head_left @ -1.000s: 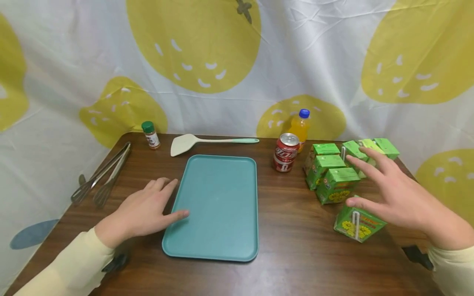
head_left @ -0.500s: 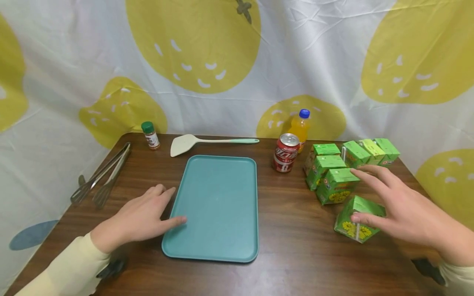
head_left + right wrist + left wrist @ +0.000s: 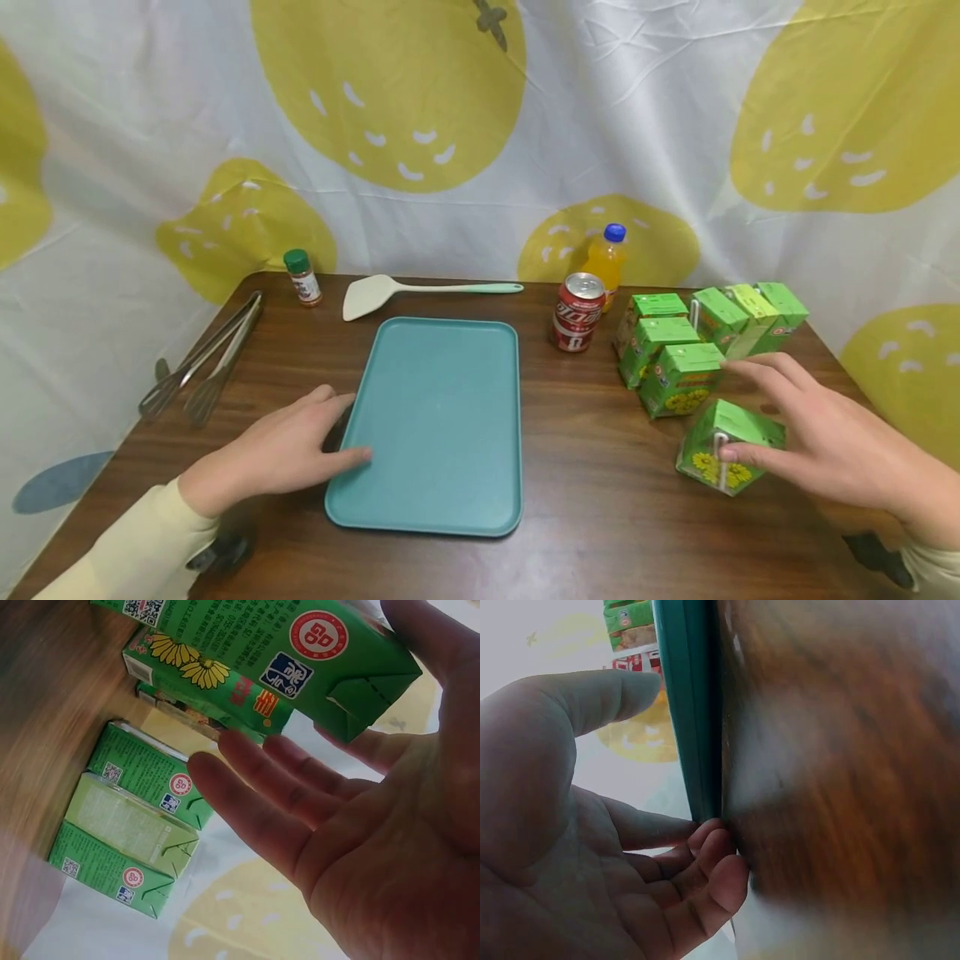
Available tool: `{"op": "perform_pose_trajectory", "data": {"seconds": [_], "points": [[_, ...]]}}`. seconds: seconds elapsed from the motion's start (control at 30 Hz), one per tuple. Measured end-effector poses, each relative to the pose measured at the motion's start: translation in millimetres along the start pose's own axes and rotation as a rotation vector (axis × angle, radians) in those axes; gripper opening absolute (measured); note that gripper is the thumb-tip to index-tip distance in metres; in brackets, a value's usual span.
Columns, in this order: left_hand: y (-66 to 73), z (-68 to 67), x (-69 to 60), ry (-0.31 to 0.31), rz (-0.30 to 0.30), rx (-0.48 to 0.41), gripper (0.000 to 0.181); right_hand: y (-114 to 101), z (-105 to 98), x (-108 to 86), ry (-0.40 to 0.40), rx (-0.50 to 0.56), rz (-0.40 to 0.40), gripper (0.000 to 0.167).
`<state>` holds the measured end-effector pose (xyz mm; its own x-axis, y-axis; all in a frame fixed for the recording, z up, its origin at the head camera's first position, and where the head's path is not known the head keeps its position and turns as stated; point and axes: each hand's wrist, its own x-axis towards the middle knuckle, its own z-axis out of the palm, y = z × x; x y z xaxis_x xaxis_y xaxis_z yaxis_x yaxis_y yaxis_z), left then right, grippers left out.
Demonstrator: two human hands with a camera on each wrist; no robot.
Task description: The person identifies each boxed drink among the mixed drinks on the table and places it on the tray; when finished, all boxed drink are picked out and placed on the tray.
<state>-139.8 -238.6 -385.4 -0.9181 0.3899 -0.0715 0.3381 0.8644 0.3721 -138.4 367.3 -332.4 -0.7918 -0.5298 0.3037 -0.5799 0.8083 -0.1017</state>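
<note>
Flower-printed drink carton [image 3: 731,427] is placed toward right edge of desk [image 3: 600,533]; probably light, semi-stiff, dentable, best held across side faces. Right hand [image 3: 832,439] is spread around it, unclamped; left hand [image 3: 281,446], loose, at left edge of tray [image 3: 435,425].

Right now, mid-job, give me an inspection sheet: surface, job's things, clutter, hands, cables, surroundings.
Surface: brown wood-grain table.
Job's things: teal tray lying flat; nearest green carton in front of six more cartons.
Clutter: red can, orange drink bottle, pale spatula, tongs, green-capped jar.
Left hand: at the tray's left edge, thumb over the rim.
Right hand: around the nearest carton, thumb by its straw; firm contact can't be confirmed.
Cables: nothing seen.
Surroundings: white cloth with yellow print behind the table.
</note>
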Motion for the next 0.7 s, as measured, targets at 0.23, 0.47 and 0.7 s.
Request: {"op": "perform_pose_trajectory", "data": {"seconds": [0.23, 0.47, 0.7], "points": [[-3.5, 1.3, 2.4, -0.012, -0.002, -0.084, 0.066, 0.7, 1.4, -1.2, -0.009, 0.018, -0.019, 0.081], [-6.1, 2.3, 3.1, -0.014, 0.023, -0.107, 0.066, 4.0, 3.1, -2.4, -0.018, -0.030, -0.040, 0.071], [-6.2, 2.8, 4.1, -0.014, 0.028, -0.145, 0.064, 9.6, 5.3, -3.4, -0.023, 0.022, -0.079, 0.070]]}}
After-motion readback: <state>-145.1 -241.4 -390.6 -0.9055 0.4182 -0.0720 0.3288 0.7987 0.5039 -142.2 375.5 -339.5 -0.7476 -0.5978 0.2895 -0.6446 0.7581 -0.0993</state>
